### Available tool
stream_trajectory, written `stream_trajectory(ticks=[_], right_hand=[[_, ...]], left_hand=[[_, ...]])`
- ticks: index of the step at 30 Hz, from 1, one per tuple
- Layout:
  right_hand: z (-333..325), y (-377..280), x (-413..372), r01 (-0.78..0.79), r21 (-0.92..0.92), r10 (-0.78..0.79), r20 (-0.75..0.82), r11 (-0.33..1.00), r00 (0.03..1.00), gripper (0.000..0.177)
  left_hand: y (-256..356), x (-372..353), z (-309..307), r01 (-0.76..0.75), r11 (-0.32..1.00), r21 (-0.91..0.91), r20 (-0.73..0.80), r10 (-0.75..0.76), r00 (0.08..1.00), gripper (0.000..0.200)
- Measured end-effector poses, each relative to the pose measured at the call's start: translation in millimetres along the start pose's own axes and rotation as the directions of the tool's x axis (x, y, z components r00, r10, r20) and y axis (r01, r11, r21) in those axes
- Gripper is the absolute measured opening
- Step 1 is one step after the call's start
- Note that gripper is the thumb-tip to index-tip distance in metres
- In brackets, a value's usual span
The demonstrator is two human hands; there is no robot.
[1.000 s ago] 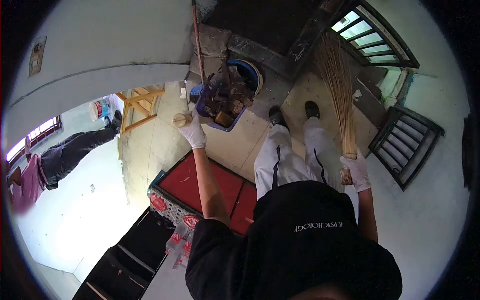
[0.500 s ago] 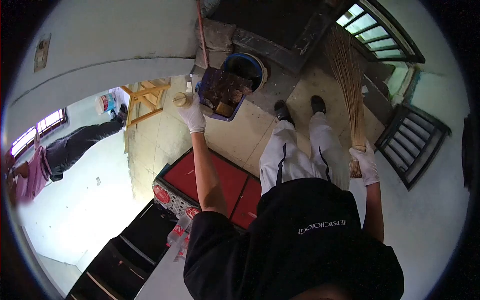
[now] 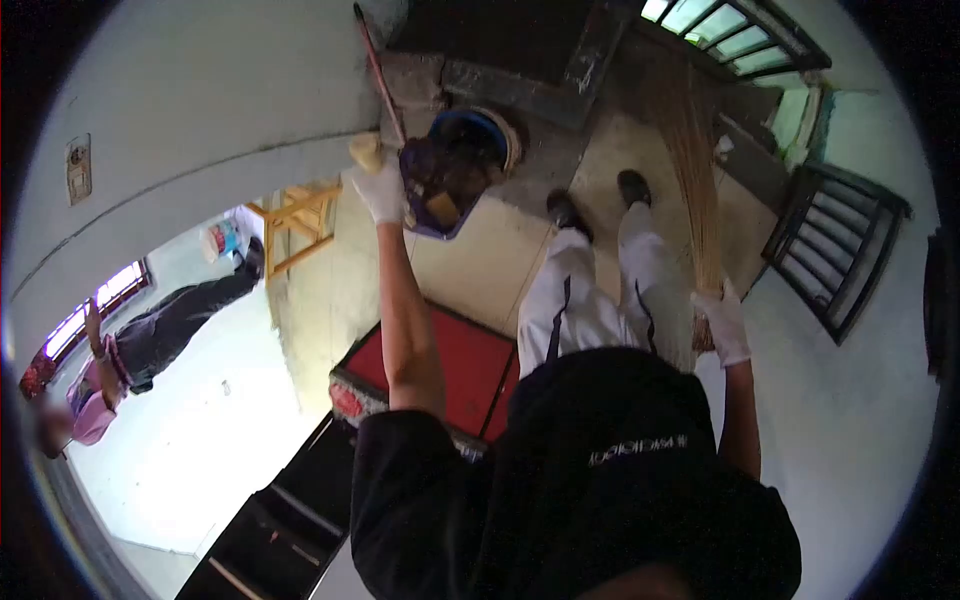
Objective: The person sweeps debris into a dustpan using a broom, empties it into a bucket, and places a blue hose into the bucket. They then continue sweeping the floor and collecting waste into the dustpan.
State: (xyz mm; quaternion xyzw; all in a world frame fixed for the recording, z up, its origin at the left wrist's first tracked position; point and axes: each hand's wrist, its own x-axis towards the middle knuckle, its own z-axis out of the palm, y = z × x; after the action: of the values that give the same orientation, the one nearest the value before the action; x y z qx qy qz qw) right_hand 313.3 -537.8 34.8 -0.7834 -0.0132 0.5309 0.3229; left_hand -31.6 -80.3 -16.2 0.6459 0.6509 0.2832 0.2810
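My left hand (image 3: 381, 188), in a white glove, grips the pale handle of a purple dustpan (image 3: 440, 190) loaded with brown debris. The dustpan is tilted over a blue bucket (image 3: 478, 135) on the floor by a dark step. My right hand (image 3: 722, 322), also gloved, is closed around the bound end of a stick broom (image 3: 693, 170) whose bristles reach toward the floor near my black shoes (image 3: 598, 200).
A red crate (image 3: 440, 370) sits on the floor to my left. A thin red pole (image 3: 378, 70) leans by the white wall. A wooden stool (image 3: 295, 220) stands further off. Another person (image 3: 140, 340) in dark trousers is at the far left. A barred window (image 3: 835, 255) is on the right.
My left hand has lifted the dustpan up and tipped it further over the blue bucket. My right hand and the broom stay about where they were.
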Motion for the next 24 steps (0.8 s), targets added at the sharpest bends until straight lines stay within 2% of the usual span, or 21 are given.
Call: stream_trajectory(ticks=[1, 2, 3, 5, 6, 7, 9, 10, 12, 13, 15, 18, 19, 20, 21, 22, 23, 24], right_hand=[[-1.0, 4.5, 0.6, 0.019, -0.02, -0.019, -0.002, 1.0, 1.0, 0.059], [-0.3, 0.0, 15.8, 0.074, -0.028, -0.074, -0.027, 0.997, 0.997, 0.058], [-1.6, -4.4, 23.7, 0.093, -0.012, -0.094, -0.042, 0.996, 0.995, 0.058], [-4.6, 5.6, 8.2, -0.035, 0.047, 0.036, -0.023, 0.998, 0.999, 0.057], [-5.3, 1.9, 5.3, -0.003, -0.021, 0.003, -0.023, 1.0, 1.0, 0.057], [-6.2, 3.0, 14.7, 0.019, -0.013, -0.019, -0.027, 1.0, 0.999, 0.057], [-10.1, 18.2, 11.5, -0.047, -0.018, 0.047, -0.013, 0.999, 0.999, 0.056], [-10.9, 22.4, 6.3, -0.05, -0.021, 0.051, 0.0, 0.999, 0.999, 0.056], [-12.2, 18.4, 12.2, 0.011, -0.119, -0.012, -0.009, 0.993, 1.0, 0.056], [-10.7, 19.1, 13.2, 0.023, -0.122, -0.022, 0.003, 0.992, 1.0, 0.056], [-10.0, 23.2, 11.5, -0.013, -0.032, 0.013, 0.009, 0.999, 1.0, 0.06], [-5.7, 19.2, 14.5, 0.031, -0.061, -0.031, -0.009, 0.998, 0.999, 0.063], [-7.2, 31.7, 15.7, -0.023, -0.096, 0.021, -0.024, 0.995, 0.999, 0.065], [-7.5, 42.0, 23.9, -0.062, -0.126, 0.058, -0.033, 0.99, 0.998, 0.066], [-12.9, 30.1, 20.0, -0.105, -0.057, 0.11, 0.089, 0.993, 0.99, 0.068], [-21.2, 71.2, 39.4, -0.011, 0.092, 0.0, 0.111, 0.996, 0.994, 0.069], [-24.6, 91.1, 58.0, -0.056, 0.063, 0.049, 0.107, 0.996, 0.993, 0.067], [0.9, -22.3, -7.1, -0.214, -0.012, 0.214, 0.109, 0.977, 0.971, 0.065]], left_hand=[[8.2, 8.4, -0.4, 0.066, 0.998, 0.018, 0.058, -0.067, 0.996, 0.017], [17.3, 8.4, 4.4, -0.025, 0.998, 0.057, 0.042, 0.023, 0.999, 0.016], [23.5, 22.0, 15.4, -0.051, 0.998, 0.042, 0.041, 0.049, 0.998, 0.016], [12.9, 11.2, 6.8, -0.025, 0.996, 0.082, 0.055, 0.02, 0.998, 0.016], [17.0, 12.2, 4.4, 0.009, 0.999, 0.052, 0.06, -0.012, 0.998, 0.016], [18.4, 20.2, 11.1, -0.009, 0.999, 0.04, 0.048, 0.007, 0.999, 0.016], [9.3, 12.7, 5.2, -0.065, 0.996, 0.064, 0.106, 0.058, 0.993, 0.017], [4.9, 7.1, -0.8, -0.059, 0.995, 0.076, 0.1, 0.051, 0.994, 0.017], [5.7, 11.3, 2.9, -0.031, 0.999, -0.014, 0.03, 0.032, 0.999, 0.018], [5.4, 12.9, 1.1, -0.032, 0.999, -0.011, 0.014, 0.032, 0.999, 0.018], [4.3, 12.2, -1.6, 0.03, 0.994, 0.101, 0.096, -0.04, 0.995, 0.019], [12.5, 24.0, 9.7, -0.054, 0.994, 0.093, 0.12, 0.043, 0.992, 0.023], [15.2, 10.0, -2.8, -0.066, 0.992, 0.111, 0.134, 0.051, 0.99, 0.025], [23.5, 0.7, -7.6, -0.002, 0.951, 0.31, 0.184, -0.058, 0.981, 0.026], [49.8, 1.5, -4.5, 0.043, 0.873, 0.486, 0.184, -0.15, 0.971, 0.027], [41.4, -1.3, 5.7, -0.102, 0.881, 0.462, 0.14, 0.041, 0.989, 0.025], [8.7, 13.9, 19.9, -0.459, 0.782, 0.42, 0.116, 0.456, 0.882, 0.022], [13.3, 16.7, 22.3, -0.391, 0.848, 0.358, 0.116, 0.375, 0.92, 0.022]])
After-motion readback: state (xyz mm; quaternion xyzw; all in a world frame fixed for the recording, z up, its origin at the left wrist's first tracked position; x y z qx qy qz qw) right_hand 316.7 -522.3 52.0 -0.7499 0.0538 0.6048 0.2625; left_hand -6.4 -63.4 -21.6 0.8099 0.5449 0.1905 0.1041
